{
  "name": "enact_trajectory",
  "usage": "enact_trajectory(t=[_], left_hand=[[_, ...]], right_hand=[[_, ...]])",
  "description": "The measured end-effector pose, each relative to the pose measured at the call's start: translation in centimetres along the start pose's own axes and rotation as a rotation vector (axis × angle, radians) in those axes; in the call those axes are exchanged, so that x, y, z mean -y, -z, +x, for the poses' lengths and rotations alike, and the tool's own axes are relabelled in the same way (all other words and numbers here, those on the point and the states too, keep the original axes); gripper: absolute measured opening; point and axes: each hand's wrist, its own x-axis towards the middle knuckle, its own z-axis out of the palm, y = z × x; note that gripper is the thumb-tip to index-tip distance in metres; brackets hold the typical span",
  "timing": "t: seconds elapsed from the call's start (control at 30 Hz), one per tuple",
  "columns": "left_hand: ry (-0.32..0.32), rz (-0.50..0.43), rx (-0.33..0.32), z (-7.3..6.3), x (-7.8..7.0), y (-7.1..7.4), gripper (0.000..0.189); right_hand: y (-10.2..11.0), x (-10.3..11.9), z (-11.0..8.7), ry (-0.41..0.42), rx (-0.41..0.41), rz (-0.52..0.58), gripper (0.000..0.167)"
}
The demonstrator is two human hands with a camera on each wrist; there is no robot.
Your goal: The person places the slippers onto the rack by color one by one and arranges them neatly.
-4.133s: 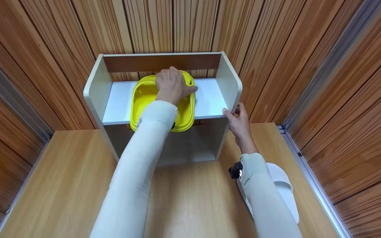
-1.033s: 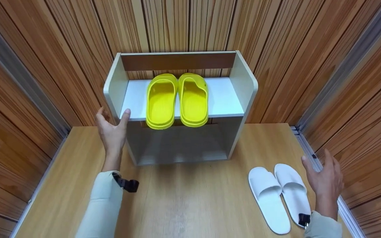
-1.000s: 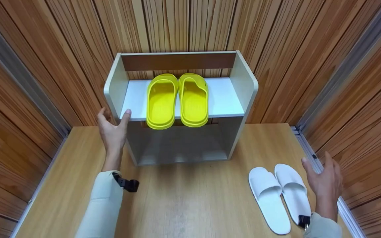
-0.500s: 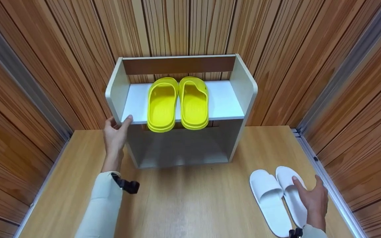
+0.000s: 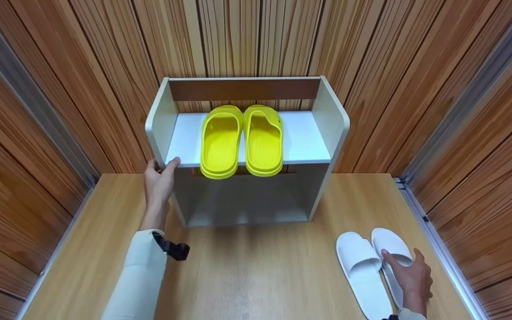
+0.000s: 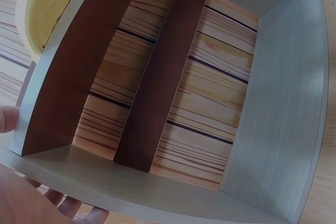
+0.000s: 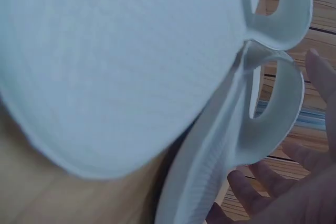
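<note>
The rack [image 5: 304,133], white with pale sides and a brown far strip, stands upright on the bench. The left hand [image 5: 158,184] grips its left side, thumb at the upper board's near edge. Two yellow clogs [image 5: 220,144] sit side by side on that board, openings up, near ends jutting past its edge. At the near right, two white slippers [image 5: 365,275] lie soles down on the bench, toes far, straps touching. The right hand [image 5: 409,278] spreads around the right one, contact unclear.
</note>
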Motion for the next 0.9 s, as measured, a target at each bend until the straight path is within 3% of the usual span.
enact_trajectory(t=[0.2,0.43,0.9], left_hand=[[-0.003,0.030,0.009,-0.07,0.03,0.07,0.069],[0.057,0.032,-0.004,0.06,-0.21,0.39,0.067],[0.031,0.036,0.014,0.31,-0.54,0.42,0.066]], right_hand=[[-0.43,0.05,0.30,-0.007,-0.010,-0.067,0.119],[-0.01,0.46,0.63,0.021,-0.027,-0.084,0.111],[-0.09,-0.12,0.17,0.104,-0.099,-0.053,0.091]])
